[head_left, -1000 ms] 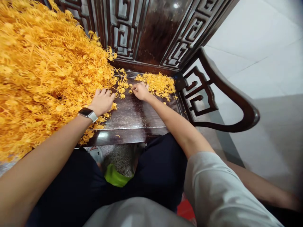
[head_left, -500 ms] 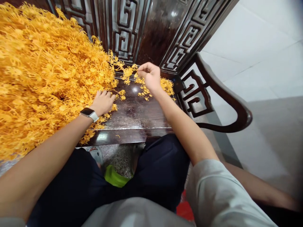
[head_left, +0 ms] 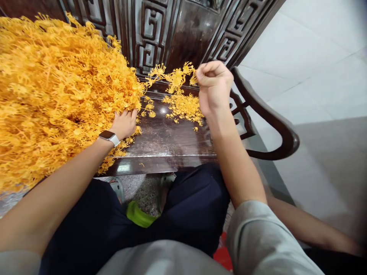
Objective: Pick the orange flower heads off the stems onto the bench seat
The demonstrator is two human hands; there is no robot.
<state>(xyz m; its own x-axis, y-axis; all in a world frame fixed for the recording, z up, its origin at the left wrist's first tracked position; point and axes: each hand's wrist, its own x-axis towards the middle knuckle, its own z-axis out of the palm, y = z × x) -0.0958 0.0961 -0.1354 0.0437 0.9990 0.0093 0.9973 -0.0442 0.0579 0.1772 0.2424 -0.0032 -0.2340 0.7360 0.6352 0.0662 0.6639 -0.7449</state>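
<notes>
A big heap of orange plastic sprigs [head_left: 54, 95] covers the left of a dark wooden bench seat [head_left: 169, 141]. My left hand [head_left: 124, 124], a smartwatch on its wrist, lies flat with fingers spread against the heap's edge. My right hand [head_left: 213, 86] is raised above the seat, fingers pinched on one orange sprig [head_left: 174, 76] that stretches left toward the heap. A small pile of loose orange pieces [head_left: 183, 107] lies on the seat under the raised hand.
The bench's carved back [head_left: 172, 34] stands behind the heap, and its curved armrest [head_left: 269, 118] is at the right. Pale floor tiles [head_left: 315, 76] lie beyond it. My dark-trousered legs and a green object [head_left: 139, 215] are below the seat's front edge.
My right hand has risen from the seat and moved right, drawing an orange sprig out of the heap. The left hand has stayed pressed on the heap.
</notes>
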